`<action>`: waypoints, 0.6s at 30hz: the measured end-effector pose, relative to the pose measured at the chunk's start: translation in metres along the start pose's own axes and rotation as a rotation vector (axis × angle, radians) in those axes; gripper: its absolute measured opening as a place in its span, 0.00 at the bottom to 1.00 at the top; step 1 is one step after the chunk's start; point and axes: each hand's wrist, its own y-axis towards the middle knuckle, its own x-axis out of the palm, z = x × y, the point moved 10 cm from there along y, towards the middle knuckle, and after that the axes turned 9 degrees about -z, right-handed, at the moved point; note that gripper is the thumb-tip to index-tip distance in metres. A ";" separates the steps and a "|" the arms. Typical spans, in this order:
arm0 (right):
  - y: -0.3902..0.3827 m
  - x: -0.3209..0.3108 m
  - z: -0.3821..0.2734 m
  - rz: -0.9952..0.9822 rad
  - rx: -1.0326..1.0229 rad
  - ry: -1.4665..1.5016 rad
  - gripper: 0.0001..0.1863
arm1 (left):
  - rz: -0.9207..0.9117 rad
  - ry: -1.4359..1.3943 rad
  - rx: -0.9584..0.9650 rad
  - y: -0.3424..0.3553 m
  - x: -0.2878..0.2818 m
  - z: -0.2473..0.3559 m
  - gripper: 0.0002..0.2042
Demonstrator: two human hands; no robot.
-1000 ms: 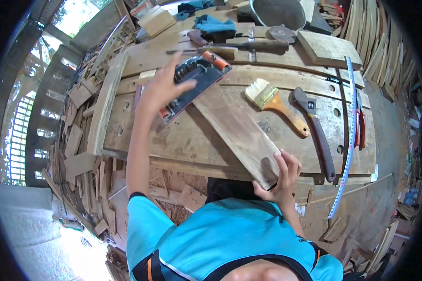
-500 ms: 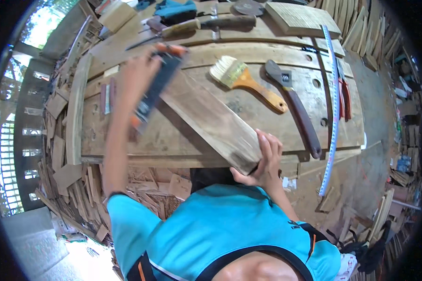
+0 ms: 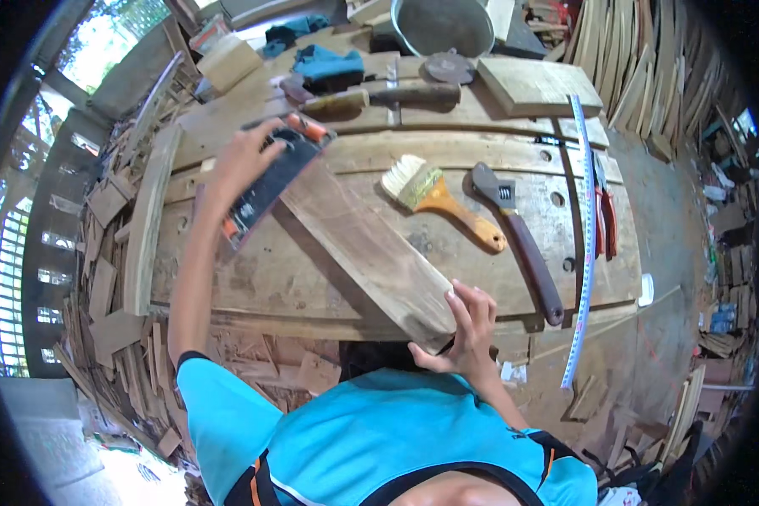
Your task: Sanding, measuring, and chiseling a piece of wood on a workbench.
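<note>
Grasping the sander (image 3: 280, 179) across the far end of the board (image 3: 367, 244), the left hand (image 3: 238, 164) apparently controls it; the right hand (image 3: 470, 336) grips the near end, presumably for steadiness.

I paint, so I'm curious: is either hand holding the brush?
No: the brush lies on the workbench, with the left hand on the black-and-orange tool, the right hand on the board.

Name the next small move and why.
Probably draw the black-and-orange tool along the wooden board toward the body: the tool appears to lie across the board's far end, the left hand is on it, and the right hand holds the near end.
</note>
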 end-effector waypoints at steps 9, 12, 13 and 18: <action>-0.004 0.004 0.007 0.030 0.030 -0.033 0.46 | -0.123 -0.038 0.096 -0.056 0.033 0.111 0.16; 0.000 -0.001 0.002 0.017 0.007 0.014 0.45 | 0.011 0.024 -0.095 0.001 -0.001 0.009 0.16; 0.002 0.000 0.000 0.025 0.000 0.004 0.45 | 0.016 0.032 -0.082 0.005 -0.005 -0.001 0.17; -0.001 0.007 0.008 0.010 0.047 -0.018 0.44 | -0.333 0.063 0.184 -0.083 0.054 0.162 0.21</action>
